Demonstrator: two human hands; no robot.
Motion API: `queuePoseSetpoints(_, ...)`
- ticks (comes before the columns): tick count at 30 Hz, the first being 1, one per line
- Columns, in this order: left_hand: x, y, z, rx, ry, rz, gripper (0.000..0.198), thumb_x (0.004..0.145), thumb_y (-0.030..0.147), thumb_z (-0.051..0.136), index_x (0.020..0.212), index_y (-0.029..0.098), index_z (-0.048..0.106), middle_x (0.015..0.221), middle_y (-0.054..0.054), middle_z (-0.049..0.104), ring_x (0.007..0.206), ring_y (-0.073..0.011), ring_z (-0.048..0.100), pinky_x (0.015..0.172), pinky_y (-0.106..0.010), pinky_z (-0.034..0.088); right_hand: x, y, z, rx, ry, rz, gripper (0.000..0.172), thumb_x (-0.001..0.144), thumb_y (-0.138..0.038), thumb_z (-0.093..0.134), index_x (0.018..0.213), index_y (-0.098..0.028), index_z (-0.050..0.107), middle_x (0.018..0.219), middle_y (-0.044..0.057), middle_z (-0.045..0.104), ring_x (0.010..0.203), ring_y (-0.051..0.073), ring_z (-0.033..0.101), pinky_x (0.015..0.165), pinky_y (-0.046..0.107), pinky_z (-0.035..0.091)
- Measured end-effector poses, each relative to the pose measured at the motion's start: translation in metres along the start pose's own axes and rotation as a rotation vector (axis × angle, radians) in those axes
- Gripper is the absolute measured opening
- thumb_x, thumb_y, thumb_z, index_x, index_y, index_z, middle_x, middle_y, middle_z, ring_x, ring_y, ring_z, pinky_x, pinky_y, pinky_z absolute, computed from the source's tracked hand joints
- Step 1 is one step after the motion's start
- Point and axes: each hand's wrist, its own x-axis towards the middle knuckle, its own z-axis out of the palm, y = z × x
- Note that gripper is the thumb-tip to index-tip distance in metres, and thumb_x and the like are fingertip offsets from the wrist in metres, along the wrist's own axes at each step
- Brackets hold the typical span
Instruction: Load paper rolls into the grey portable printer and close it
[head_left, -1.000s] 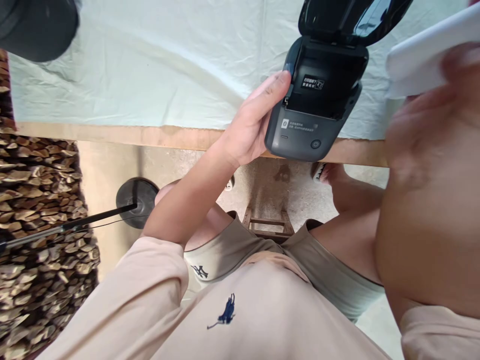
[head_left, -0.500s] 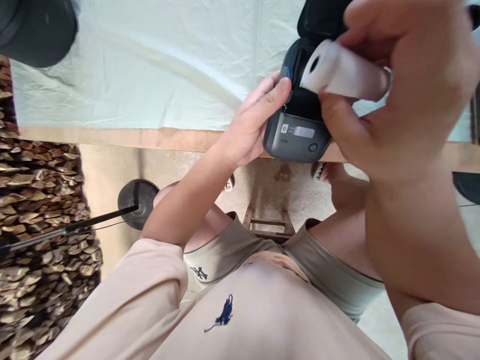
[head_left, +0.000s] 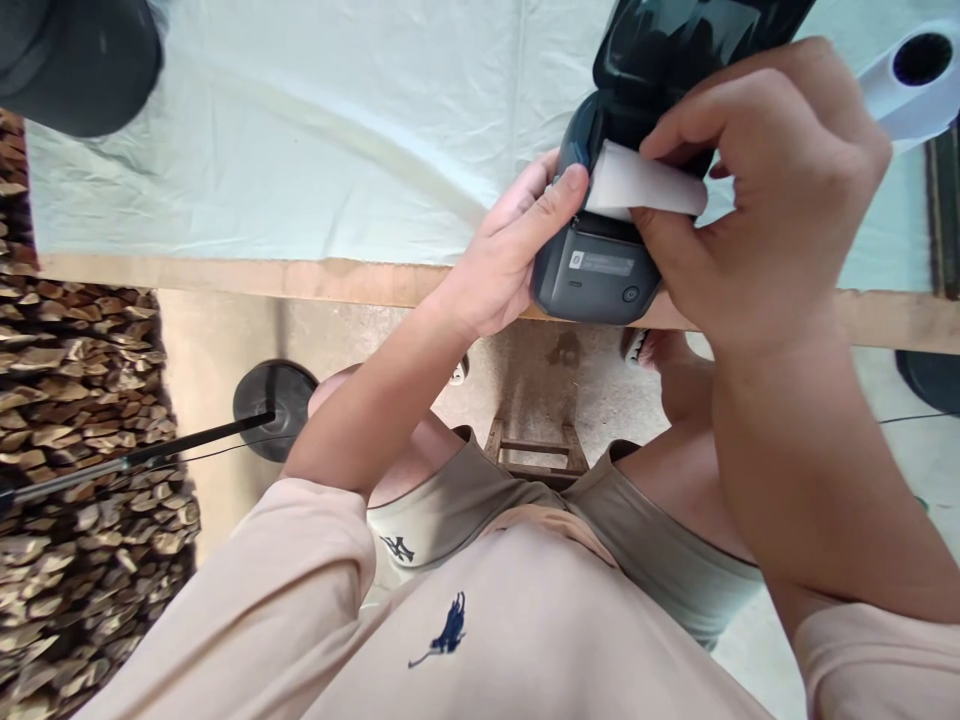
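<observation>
A small dark grey label printer (head_left: 596, 275) sits at the table's near edge with its lid (head_left: 675, 40) swung up. My left hand (head_left: 510, 250) grips the printer's left side, thumb on its top edge. My right hand (head_left: 750, 190) pinches a white paper roll (head_left: 637, 185) and holds it at the open paper bay, touching the printer. The bay itself is mostly hidden by my fingers.
A pale cloth (head_left: 300, 130) covers the table, whose wooden edge (head_left: 262, 275) runs across. A second white roll (head_left: 911, 75) lies at the far right. A dark round object (head_left: 75, 55) is at top left. Below are a stool (head_left: 536, 450), a round stand base (head_left: 274, 400) and stacked wood (head_left: 67, 400).
My right hand brought the white paper roll in from the right and lowered it onto the printer's open bay. My left hand stayed on the printer.
</observation>
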Motion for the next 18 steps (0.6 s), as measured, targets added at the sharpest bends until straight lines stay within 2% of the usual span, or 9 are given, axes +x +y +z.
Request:
queuePoseSetpoints(2, 0.000, -0.001, 0.001, 0.002, 0.015, -0.003, 0.021, 0.099, 0.028, 0.043, 0.100, 0.020, 0.063, 0.092, 0.001, 0.065, 0.100, -0.0150, 0.068, 0.085, -0.026, 0.050, 0.000, 0.002, -0.003, -0.015, -0.009, 0.035, 0.015, 0.080, -0.020, 0.060, 0.091, -0.029, 0.064, 0.092, 0.002, 0.063, 0.089, 0.021, 0.062, 0.077, 0.041, 0.051)
queuePoseSetpoints(5, 0.000, -0.001, 0.001, -0.008, 0.044, -0.013, 0.019, 0.099, 0.028, 0.044, 0.096, 0.021, 0.062, 0.093, 0.001, 0.066, 0.090, -0.0124, 0.068, 0.083, -0.026, 0.050, -0.003, 0.002, -0.006, -0.001, 0.054, -0.027, 0.023, 0.076, -0.018, 0.062, 0.093, -0.032, 0.067, 0.086, -0.004, 0.065, 0.087, 0.022, 0.063, 0.085, 0.045, 0.051)
queuePoseSetpoints(9, 0.000, 0.002, -0.001, -0.083, -0.010, -0.034, 0.022, 0.099, 0.035, 0.044, 0.093, 0.020, 0.058, 0.081, -0.001, 0.063, 0.085, -0.0120, 0.067, 0.078, -0.024, 0.050, -0.010, -0.001, 0.001, 0.077, 0.085, -0.114, 0.012, 0.083, -0.029, 0.063, 0.090, -0.037, 0.070, 0.087, -0.006, 0.068, 0.096, 0.024, 0.065, 0.096, 0.052, 0.051)
queuePoseSetpoints(11, -0.002, 0.004, -0.002, -0.097, -0.039, -0.056, 0.021, 0.098, 0.036, 0.046, 0.096, 0.018, 0.057, 0.085, -0.003, 0.064, 0.087, -0.0122, 0.065, 0.079, -0.024, 0.050, -0.014, -0.002, 0.007, 0.118, 0.082, -0.177, 0.010, 0.082, -0.036, 0.067, 0.091, -0.038, 0.071, 0.091, -0.005, 0.069, 0.100, 0.026, 0.064, 0.095, 0.056, 0.051)
queuePoseSetpoints(13, -0.003, 0.006, -0.003, -0.066, -0.012, -0.045, 0.014, 0.094, 0.029, 0.053, 0.101, 0.017, 0.057, 0.092, -0.003, 0.065, 0.088, -0.0119, 0.064, 0.081, -0.025, 0.051, -0.016, -0.001, 0.012, 0.187, 0.100, -0.243, 0.016, 0.082, -0.043, 0.066, 0.096, -0.038, 0.071, 0.095, -0.004, 0.070, 0.102, 0.027, 0.063, 0.095, 0.057, 0.051)
queuePoseSetpoints(15, -0.004, 0.005, -0.003, -0.024, 0.020, -0.018, 0.015, 0.089, 0.021, 0.061, 0.103, 0.019, 0.058, 0.093, -0.001, 0.066, 0.087, -0.0116, 0.065, 0.081, -0.026, 0.053, -0.017, 0.000, 0.015, 0.268, 0.162, -0.202, 0.020, 0.088, -0.045, 0.058, 0.102, -0.038, 0.070, 0.096, -0.002, 0.068, 0.102, 0.025, 0.062, 0.099, 0.054, 0.051)
queuePoseSetpoints(18, -0.004, 0.003, -0.004, 0.041, 0.013, 0.000, 0.023, 0.082, 0.017, 0.066, 0.103, 0.021, 0.057, 0.088, 0.002, 0.068, 0.084, -0.0126, 0.068, 0.080, -0.028, 0.056, -0.013, 0.004, 0.017, 0.376, 0.372, -0.005, 0.021, 0.092, -0.044, 0.052, 0.104, -0.041, 0.069, 0.094, 0.001, 0.061, 0.103, 0.020, 0.058, 0.102, 0.042, 0.052)
